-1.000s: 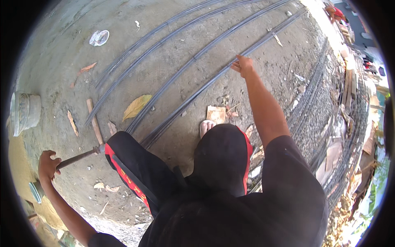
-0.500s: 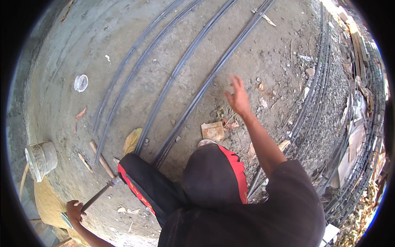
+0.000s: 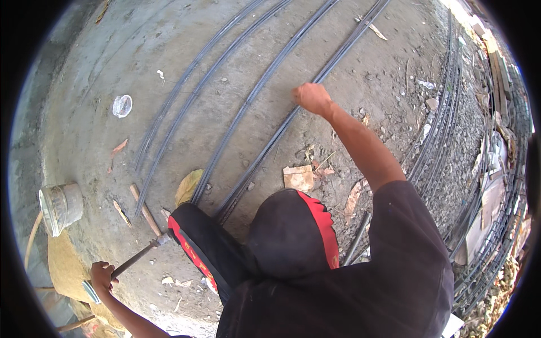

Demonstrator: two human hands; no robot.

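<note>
Dusty concrete is strewn with rebar (image 3: 248, 107); one bar is fisted by the right hand (image 3: 311, 97), the hammer (image 3: 135, 259) clenched in the left hand (image 3: 102, 276) (a trip or pinch is risked)

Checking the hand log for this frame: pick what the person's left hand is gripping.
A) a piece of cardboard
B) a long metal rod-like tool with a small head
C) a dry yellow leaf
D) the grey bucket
B: the left hand is closed around the handle end of the long metal tool, whose shaft runs up and right toward the dark trouser leg; the bucket, leaf and cardboard piece lie apart from it.
</note>
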